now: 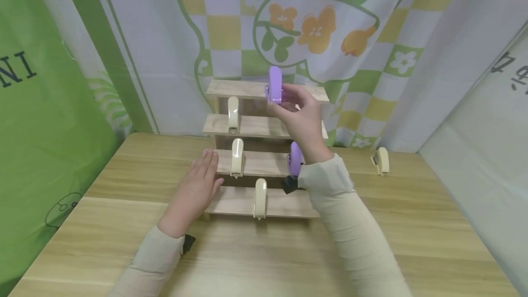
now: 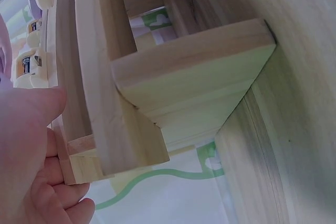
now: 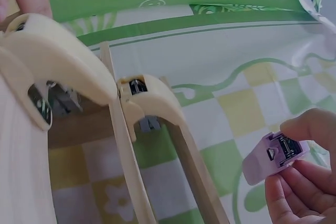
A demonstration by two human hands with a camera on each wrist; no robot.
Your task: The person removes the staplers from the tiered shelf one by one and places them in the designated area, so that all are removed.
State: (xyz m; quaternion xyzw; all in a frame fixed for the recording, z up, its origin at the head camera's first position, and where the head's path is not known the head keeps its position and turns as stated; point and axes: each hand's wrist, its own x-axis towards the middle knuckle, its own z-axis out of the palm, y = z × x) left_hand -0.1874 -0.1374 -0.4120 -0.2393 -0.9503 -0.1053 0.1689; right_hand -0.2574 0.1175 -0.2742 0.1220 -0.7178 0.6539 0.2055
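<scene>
My right hand [image 1: 303,118] pinches a purple stapler [image 1: 275,84] between thumb and fingers at the top tier of a stepped wooden rack [image 1: 268,164]. The right wrist view shows the same purple stapler [image 3: 262,162], tilted, with its metal parts visible. Whether it touches the board I cannot tell. At the rack's left end my left hand [image 1: 194,191] holds a lower tier, the thumb at its front edge and the fingers [image 2: 68,192] around the board's end. Cream staplers stand on the second [image 1: 233,113], third [image 1: 237,157] and bottom [image 1: 260,198] tiers.
Another purple stapler [image 1: 294,159] stands on the third tier's right side, partly behind my right wrist. A cream stapler [image 1: 382,161] sits on the wooden table [image 1: 412,223] to the right. Patterned curtain cloth [image 1: 222,31] hangs close behind the rack.
</scene>
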